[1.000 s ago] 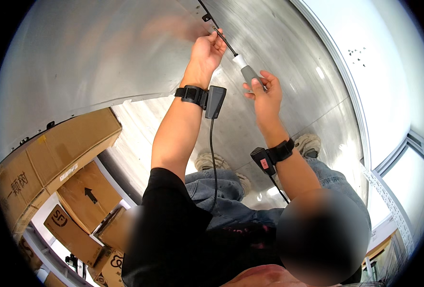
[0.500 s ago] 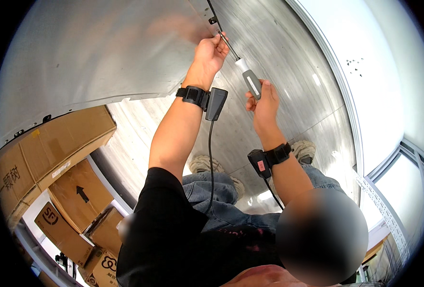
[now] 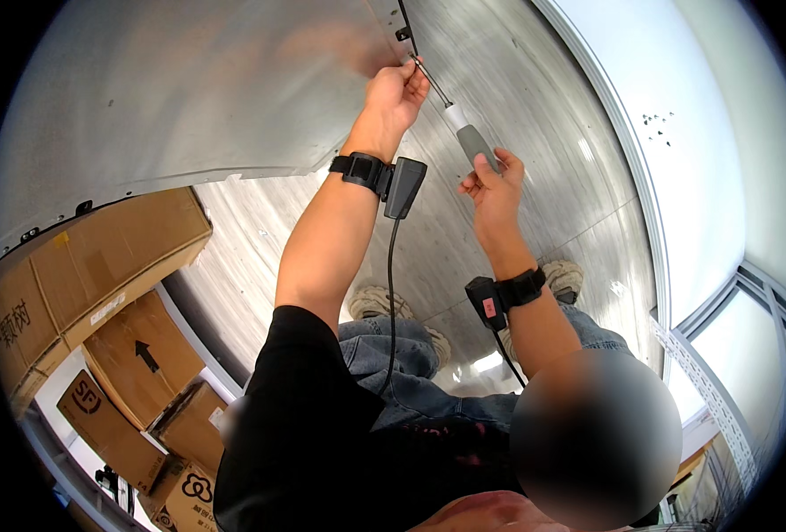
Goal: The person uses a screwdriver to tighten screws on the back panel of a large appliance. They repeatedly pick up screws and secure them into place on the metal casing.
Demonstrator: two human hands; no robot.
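A screwdriver (image 3: 476, 144) with a grey handle, a white collar and a long metal shaft slants up to the edge of a large metal panel (image 3: 207, 97). My right hand (image 3: 499, 197) is closed on the butt of the handle, its thumb lying across the grip. Up at the panel's edge, my left hand (image 3: 396, 96) has its fingers curled around the shaft close to the tip. The tip meets the panel edge beside a small black fitting (image 3: 402, 35). Whether a screw sits there is too small to tell.
Brown cardboard boxes (image 3: 140, 355) stand stacked on a shelf at lower left, below the panel. A white wall panel (image 3: 676, 168) with a metal frame curves along the right. Beneath my hands is grey wood-look flooring (image 3: 561, 115). Cables (image 3: 391, 301) hang from both wrist straps.
My right hand has turned around the handle, its thumb now across it, and shifted slightly right. The screwdriver handle has rotated. My left hand stays by the tip.
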